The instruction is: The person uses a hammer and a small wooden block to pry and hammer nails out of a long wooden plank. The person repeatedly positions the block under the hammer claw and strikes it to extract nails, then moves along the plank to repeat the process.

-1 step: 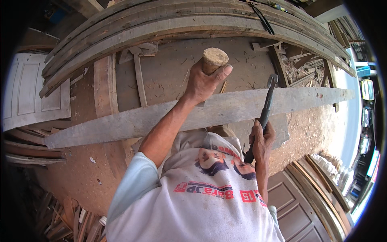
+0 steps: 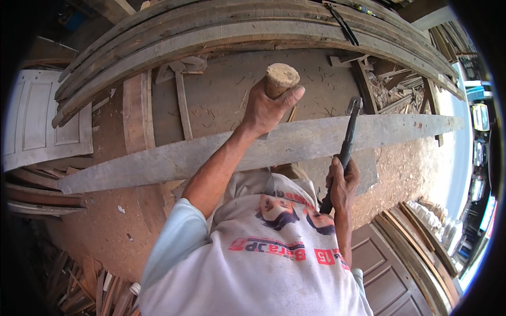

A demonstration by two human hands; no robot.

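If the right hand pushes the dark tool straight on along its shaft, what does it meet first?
Most likely the long grey plank: the dark tool in the right hand crosses it, tip near its far edge. Depth is unclear.

The left hand (image 2: 266, 108) was raised on an extended forearm, fingers curled in a closed grip, thumb extended. The right hand (image 2: 342, 181) was held low, near the torso, fist closed.

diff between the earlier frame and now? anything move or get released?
No visible change. The left hand grips the round wooden mallet above the long grey plank, and the right hand holds the dark-handled tool, both as before.
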